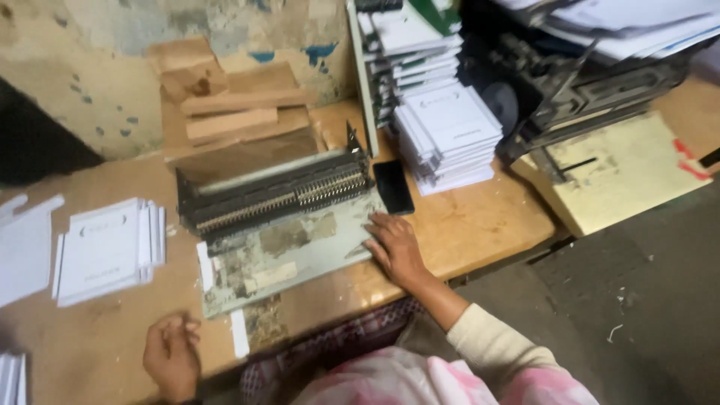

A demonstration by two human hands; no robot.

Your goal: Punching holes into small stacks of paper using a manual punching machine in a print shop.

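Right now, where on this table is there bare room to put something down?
Bare wood lies right of the right hand, below the phone, and between the left hand and the cards. Stacks crowd the back.

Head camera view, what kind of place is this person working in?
Probably a small print-finishing or bookbinding workshop. A worn punching or binding machine sits on the wooden table, with stacks of white booklets beside it. The right hand rests on its base plate.
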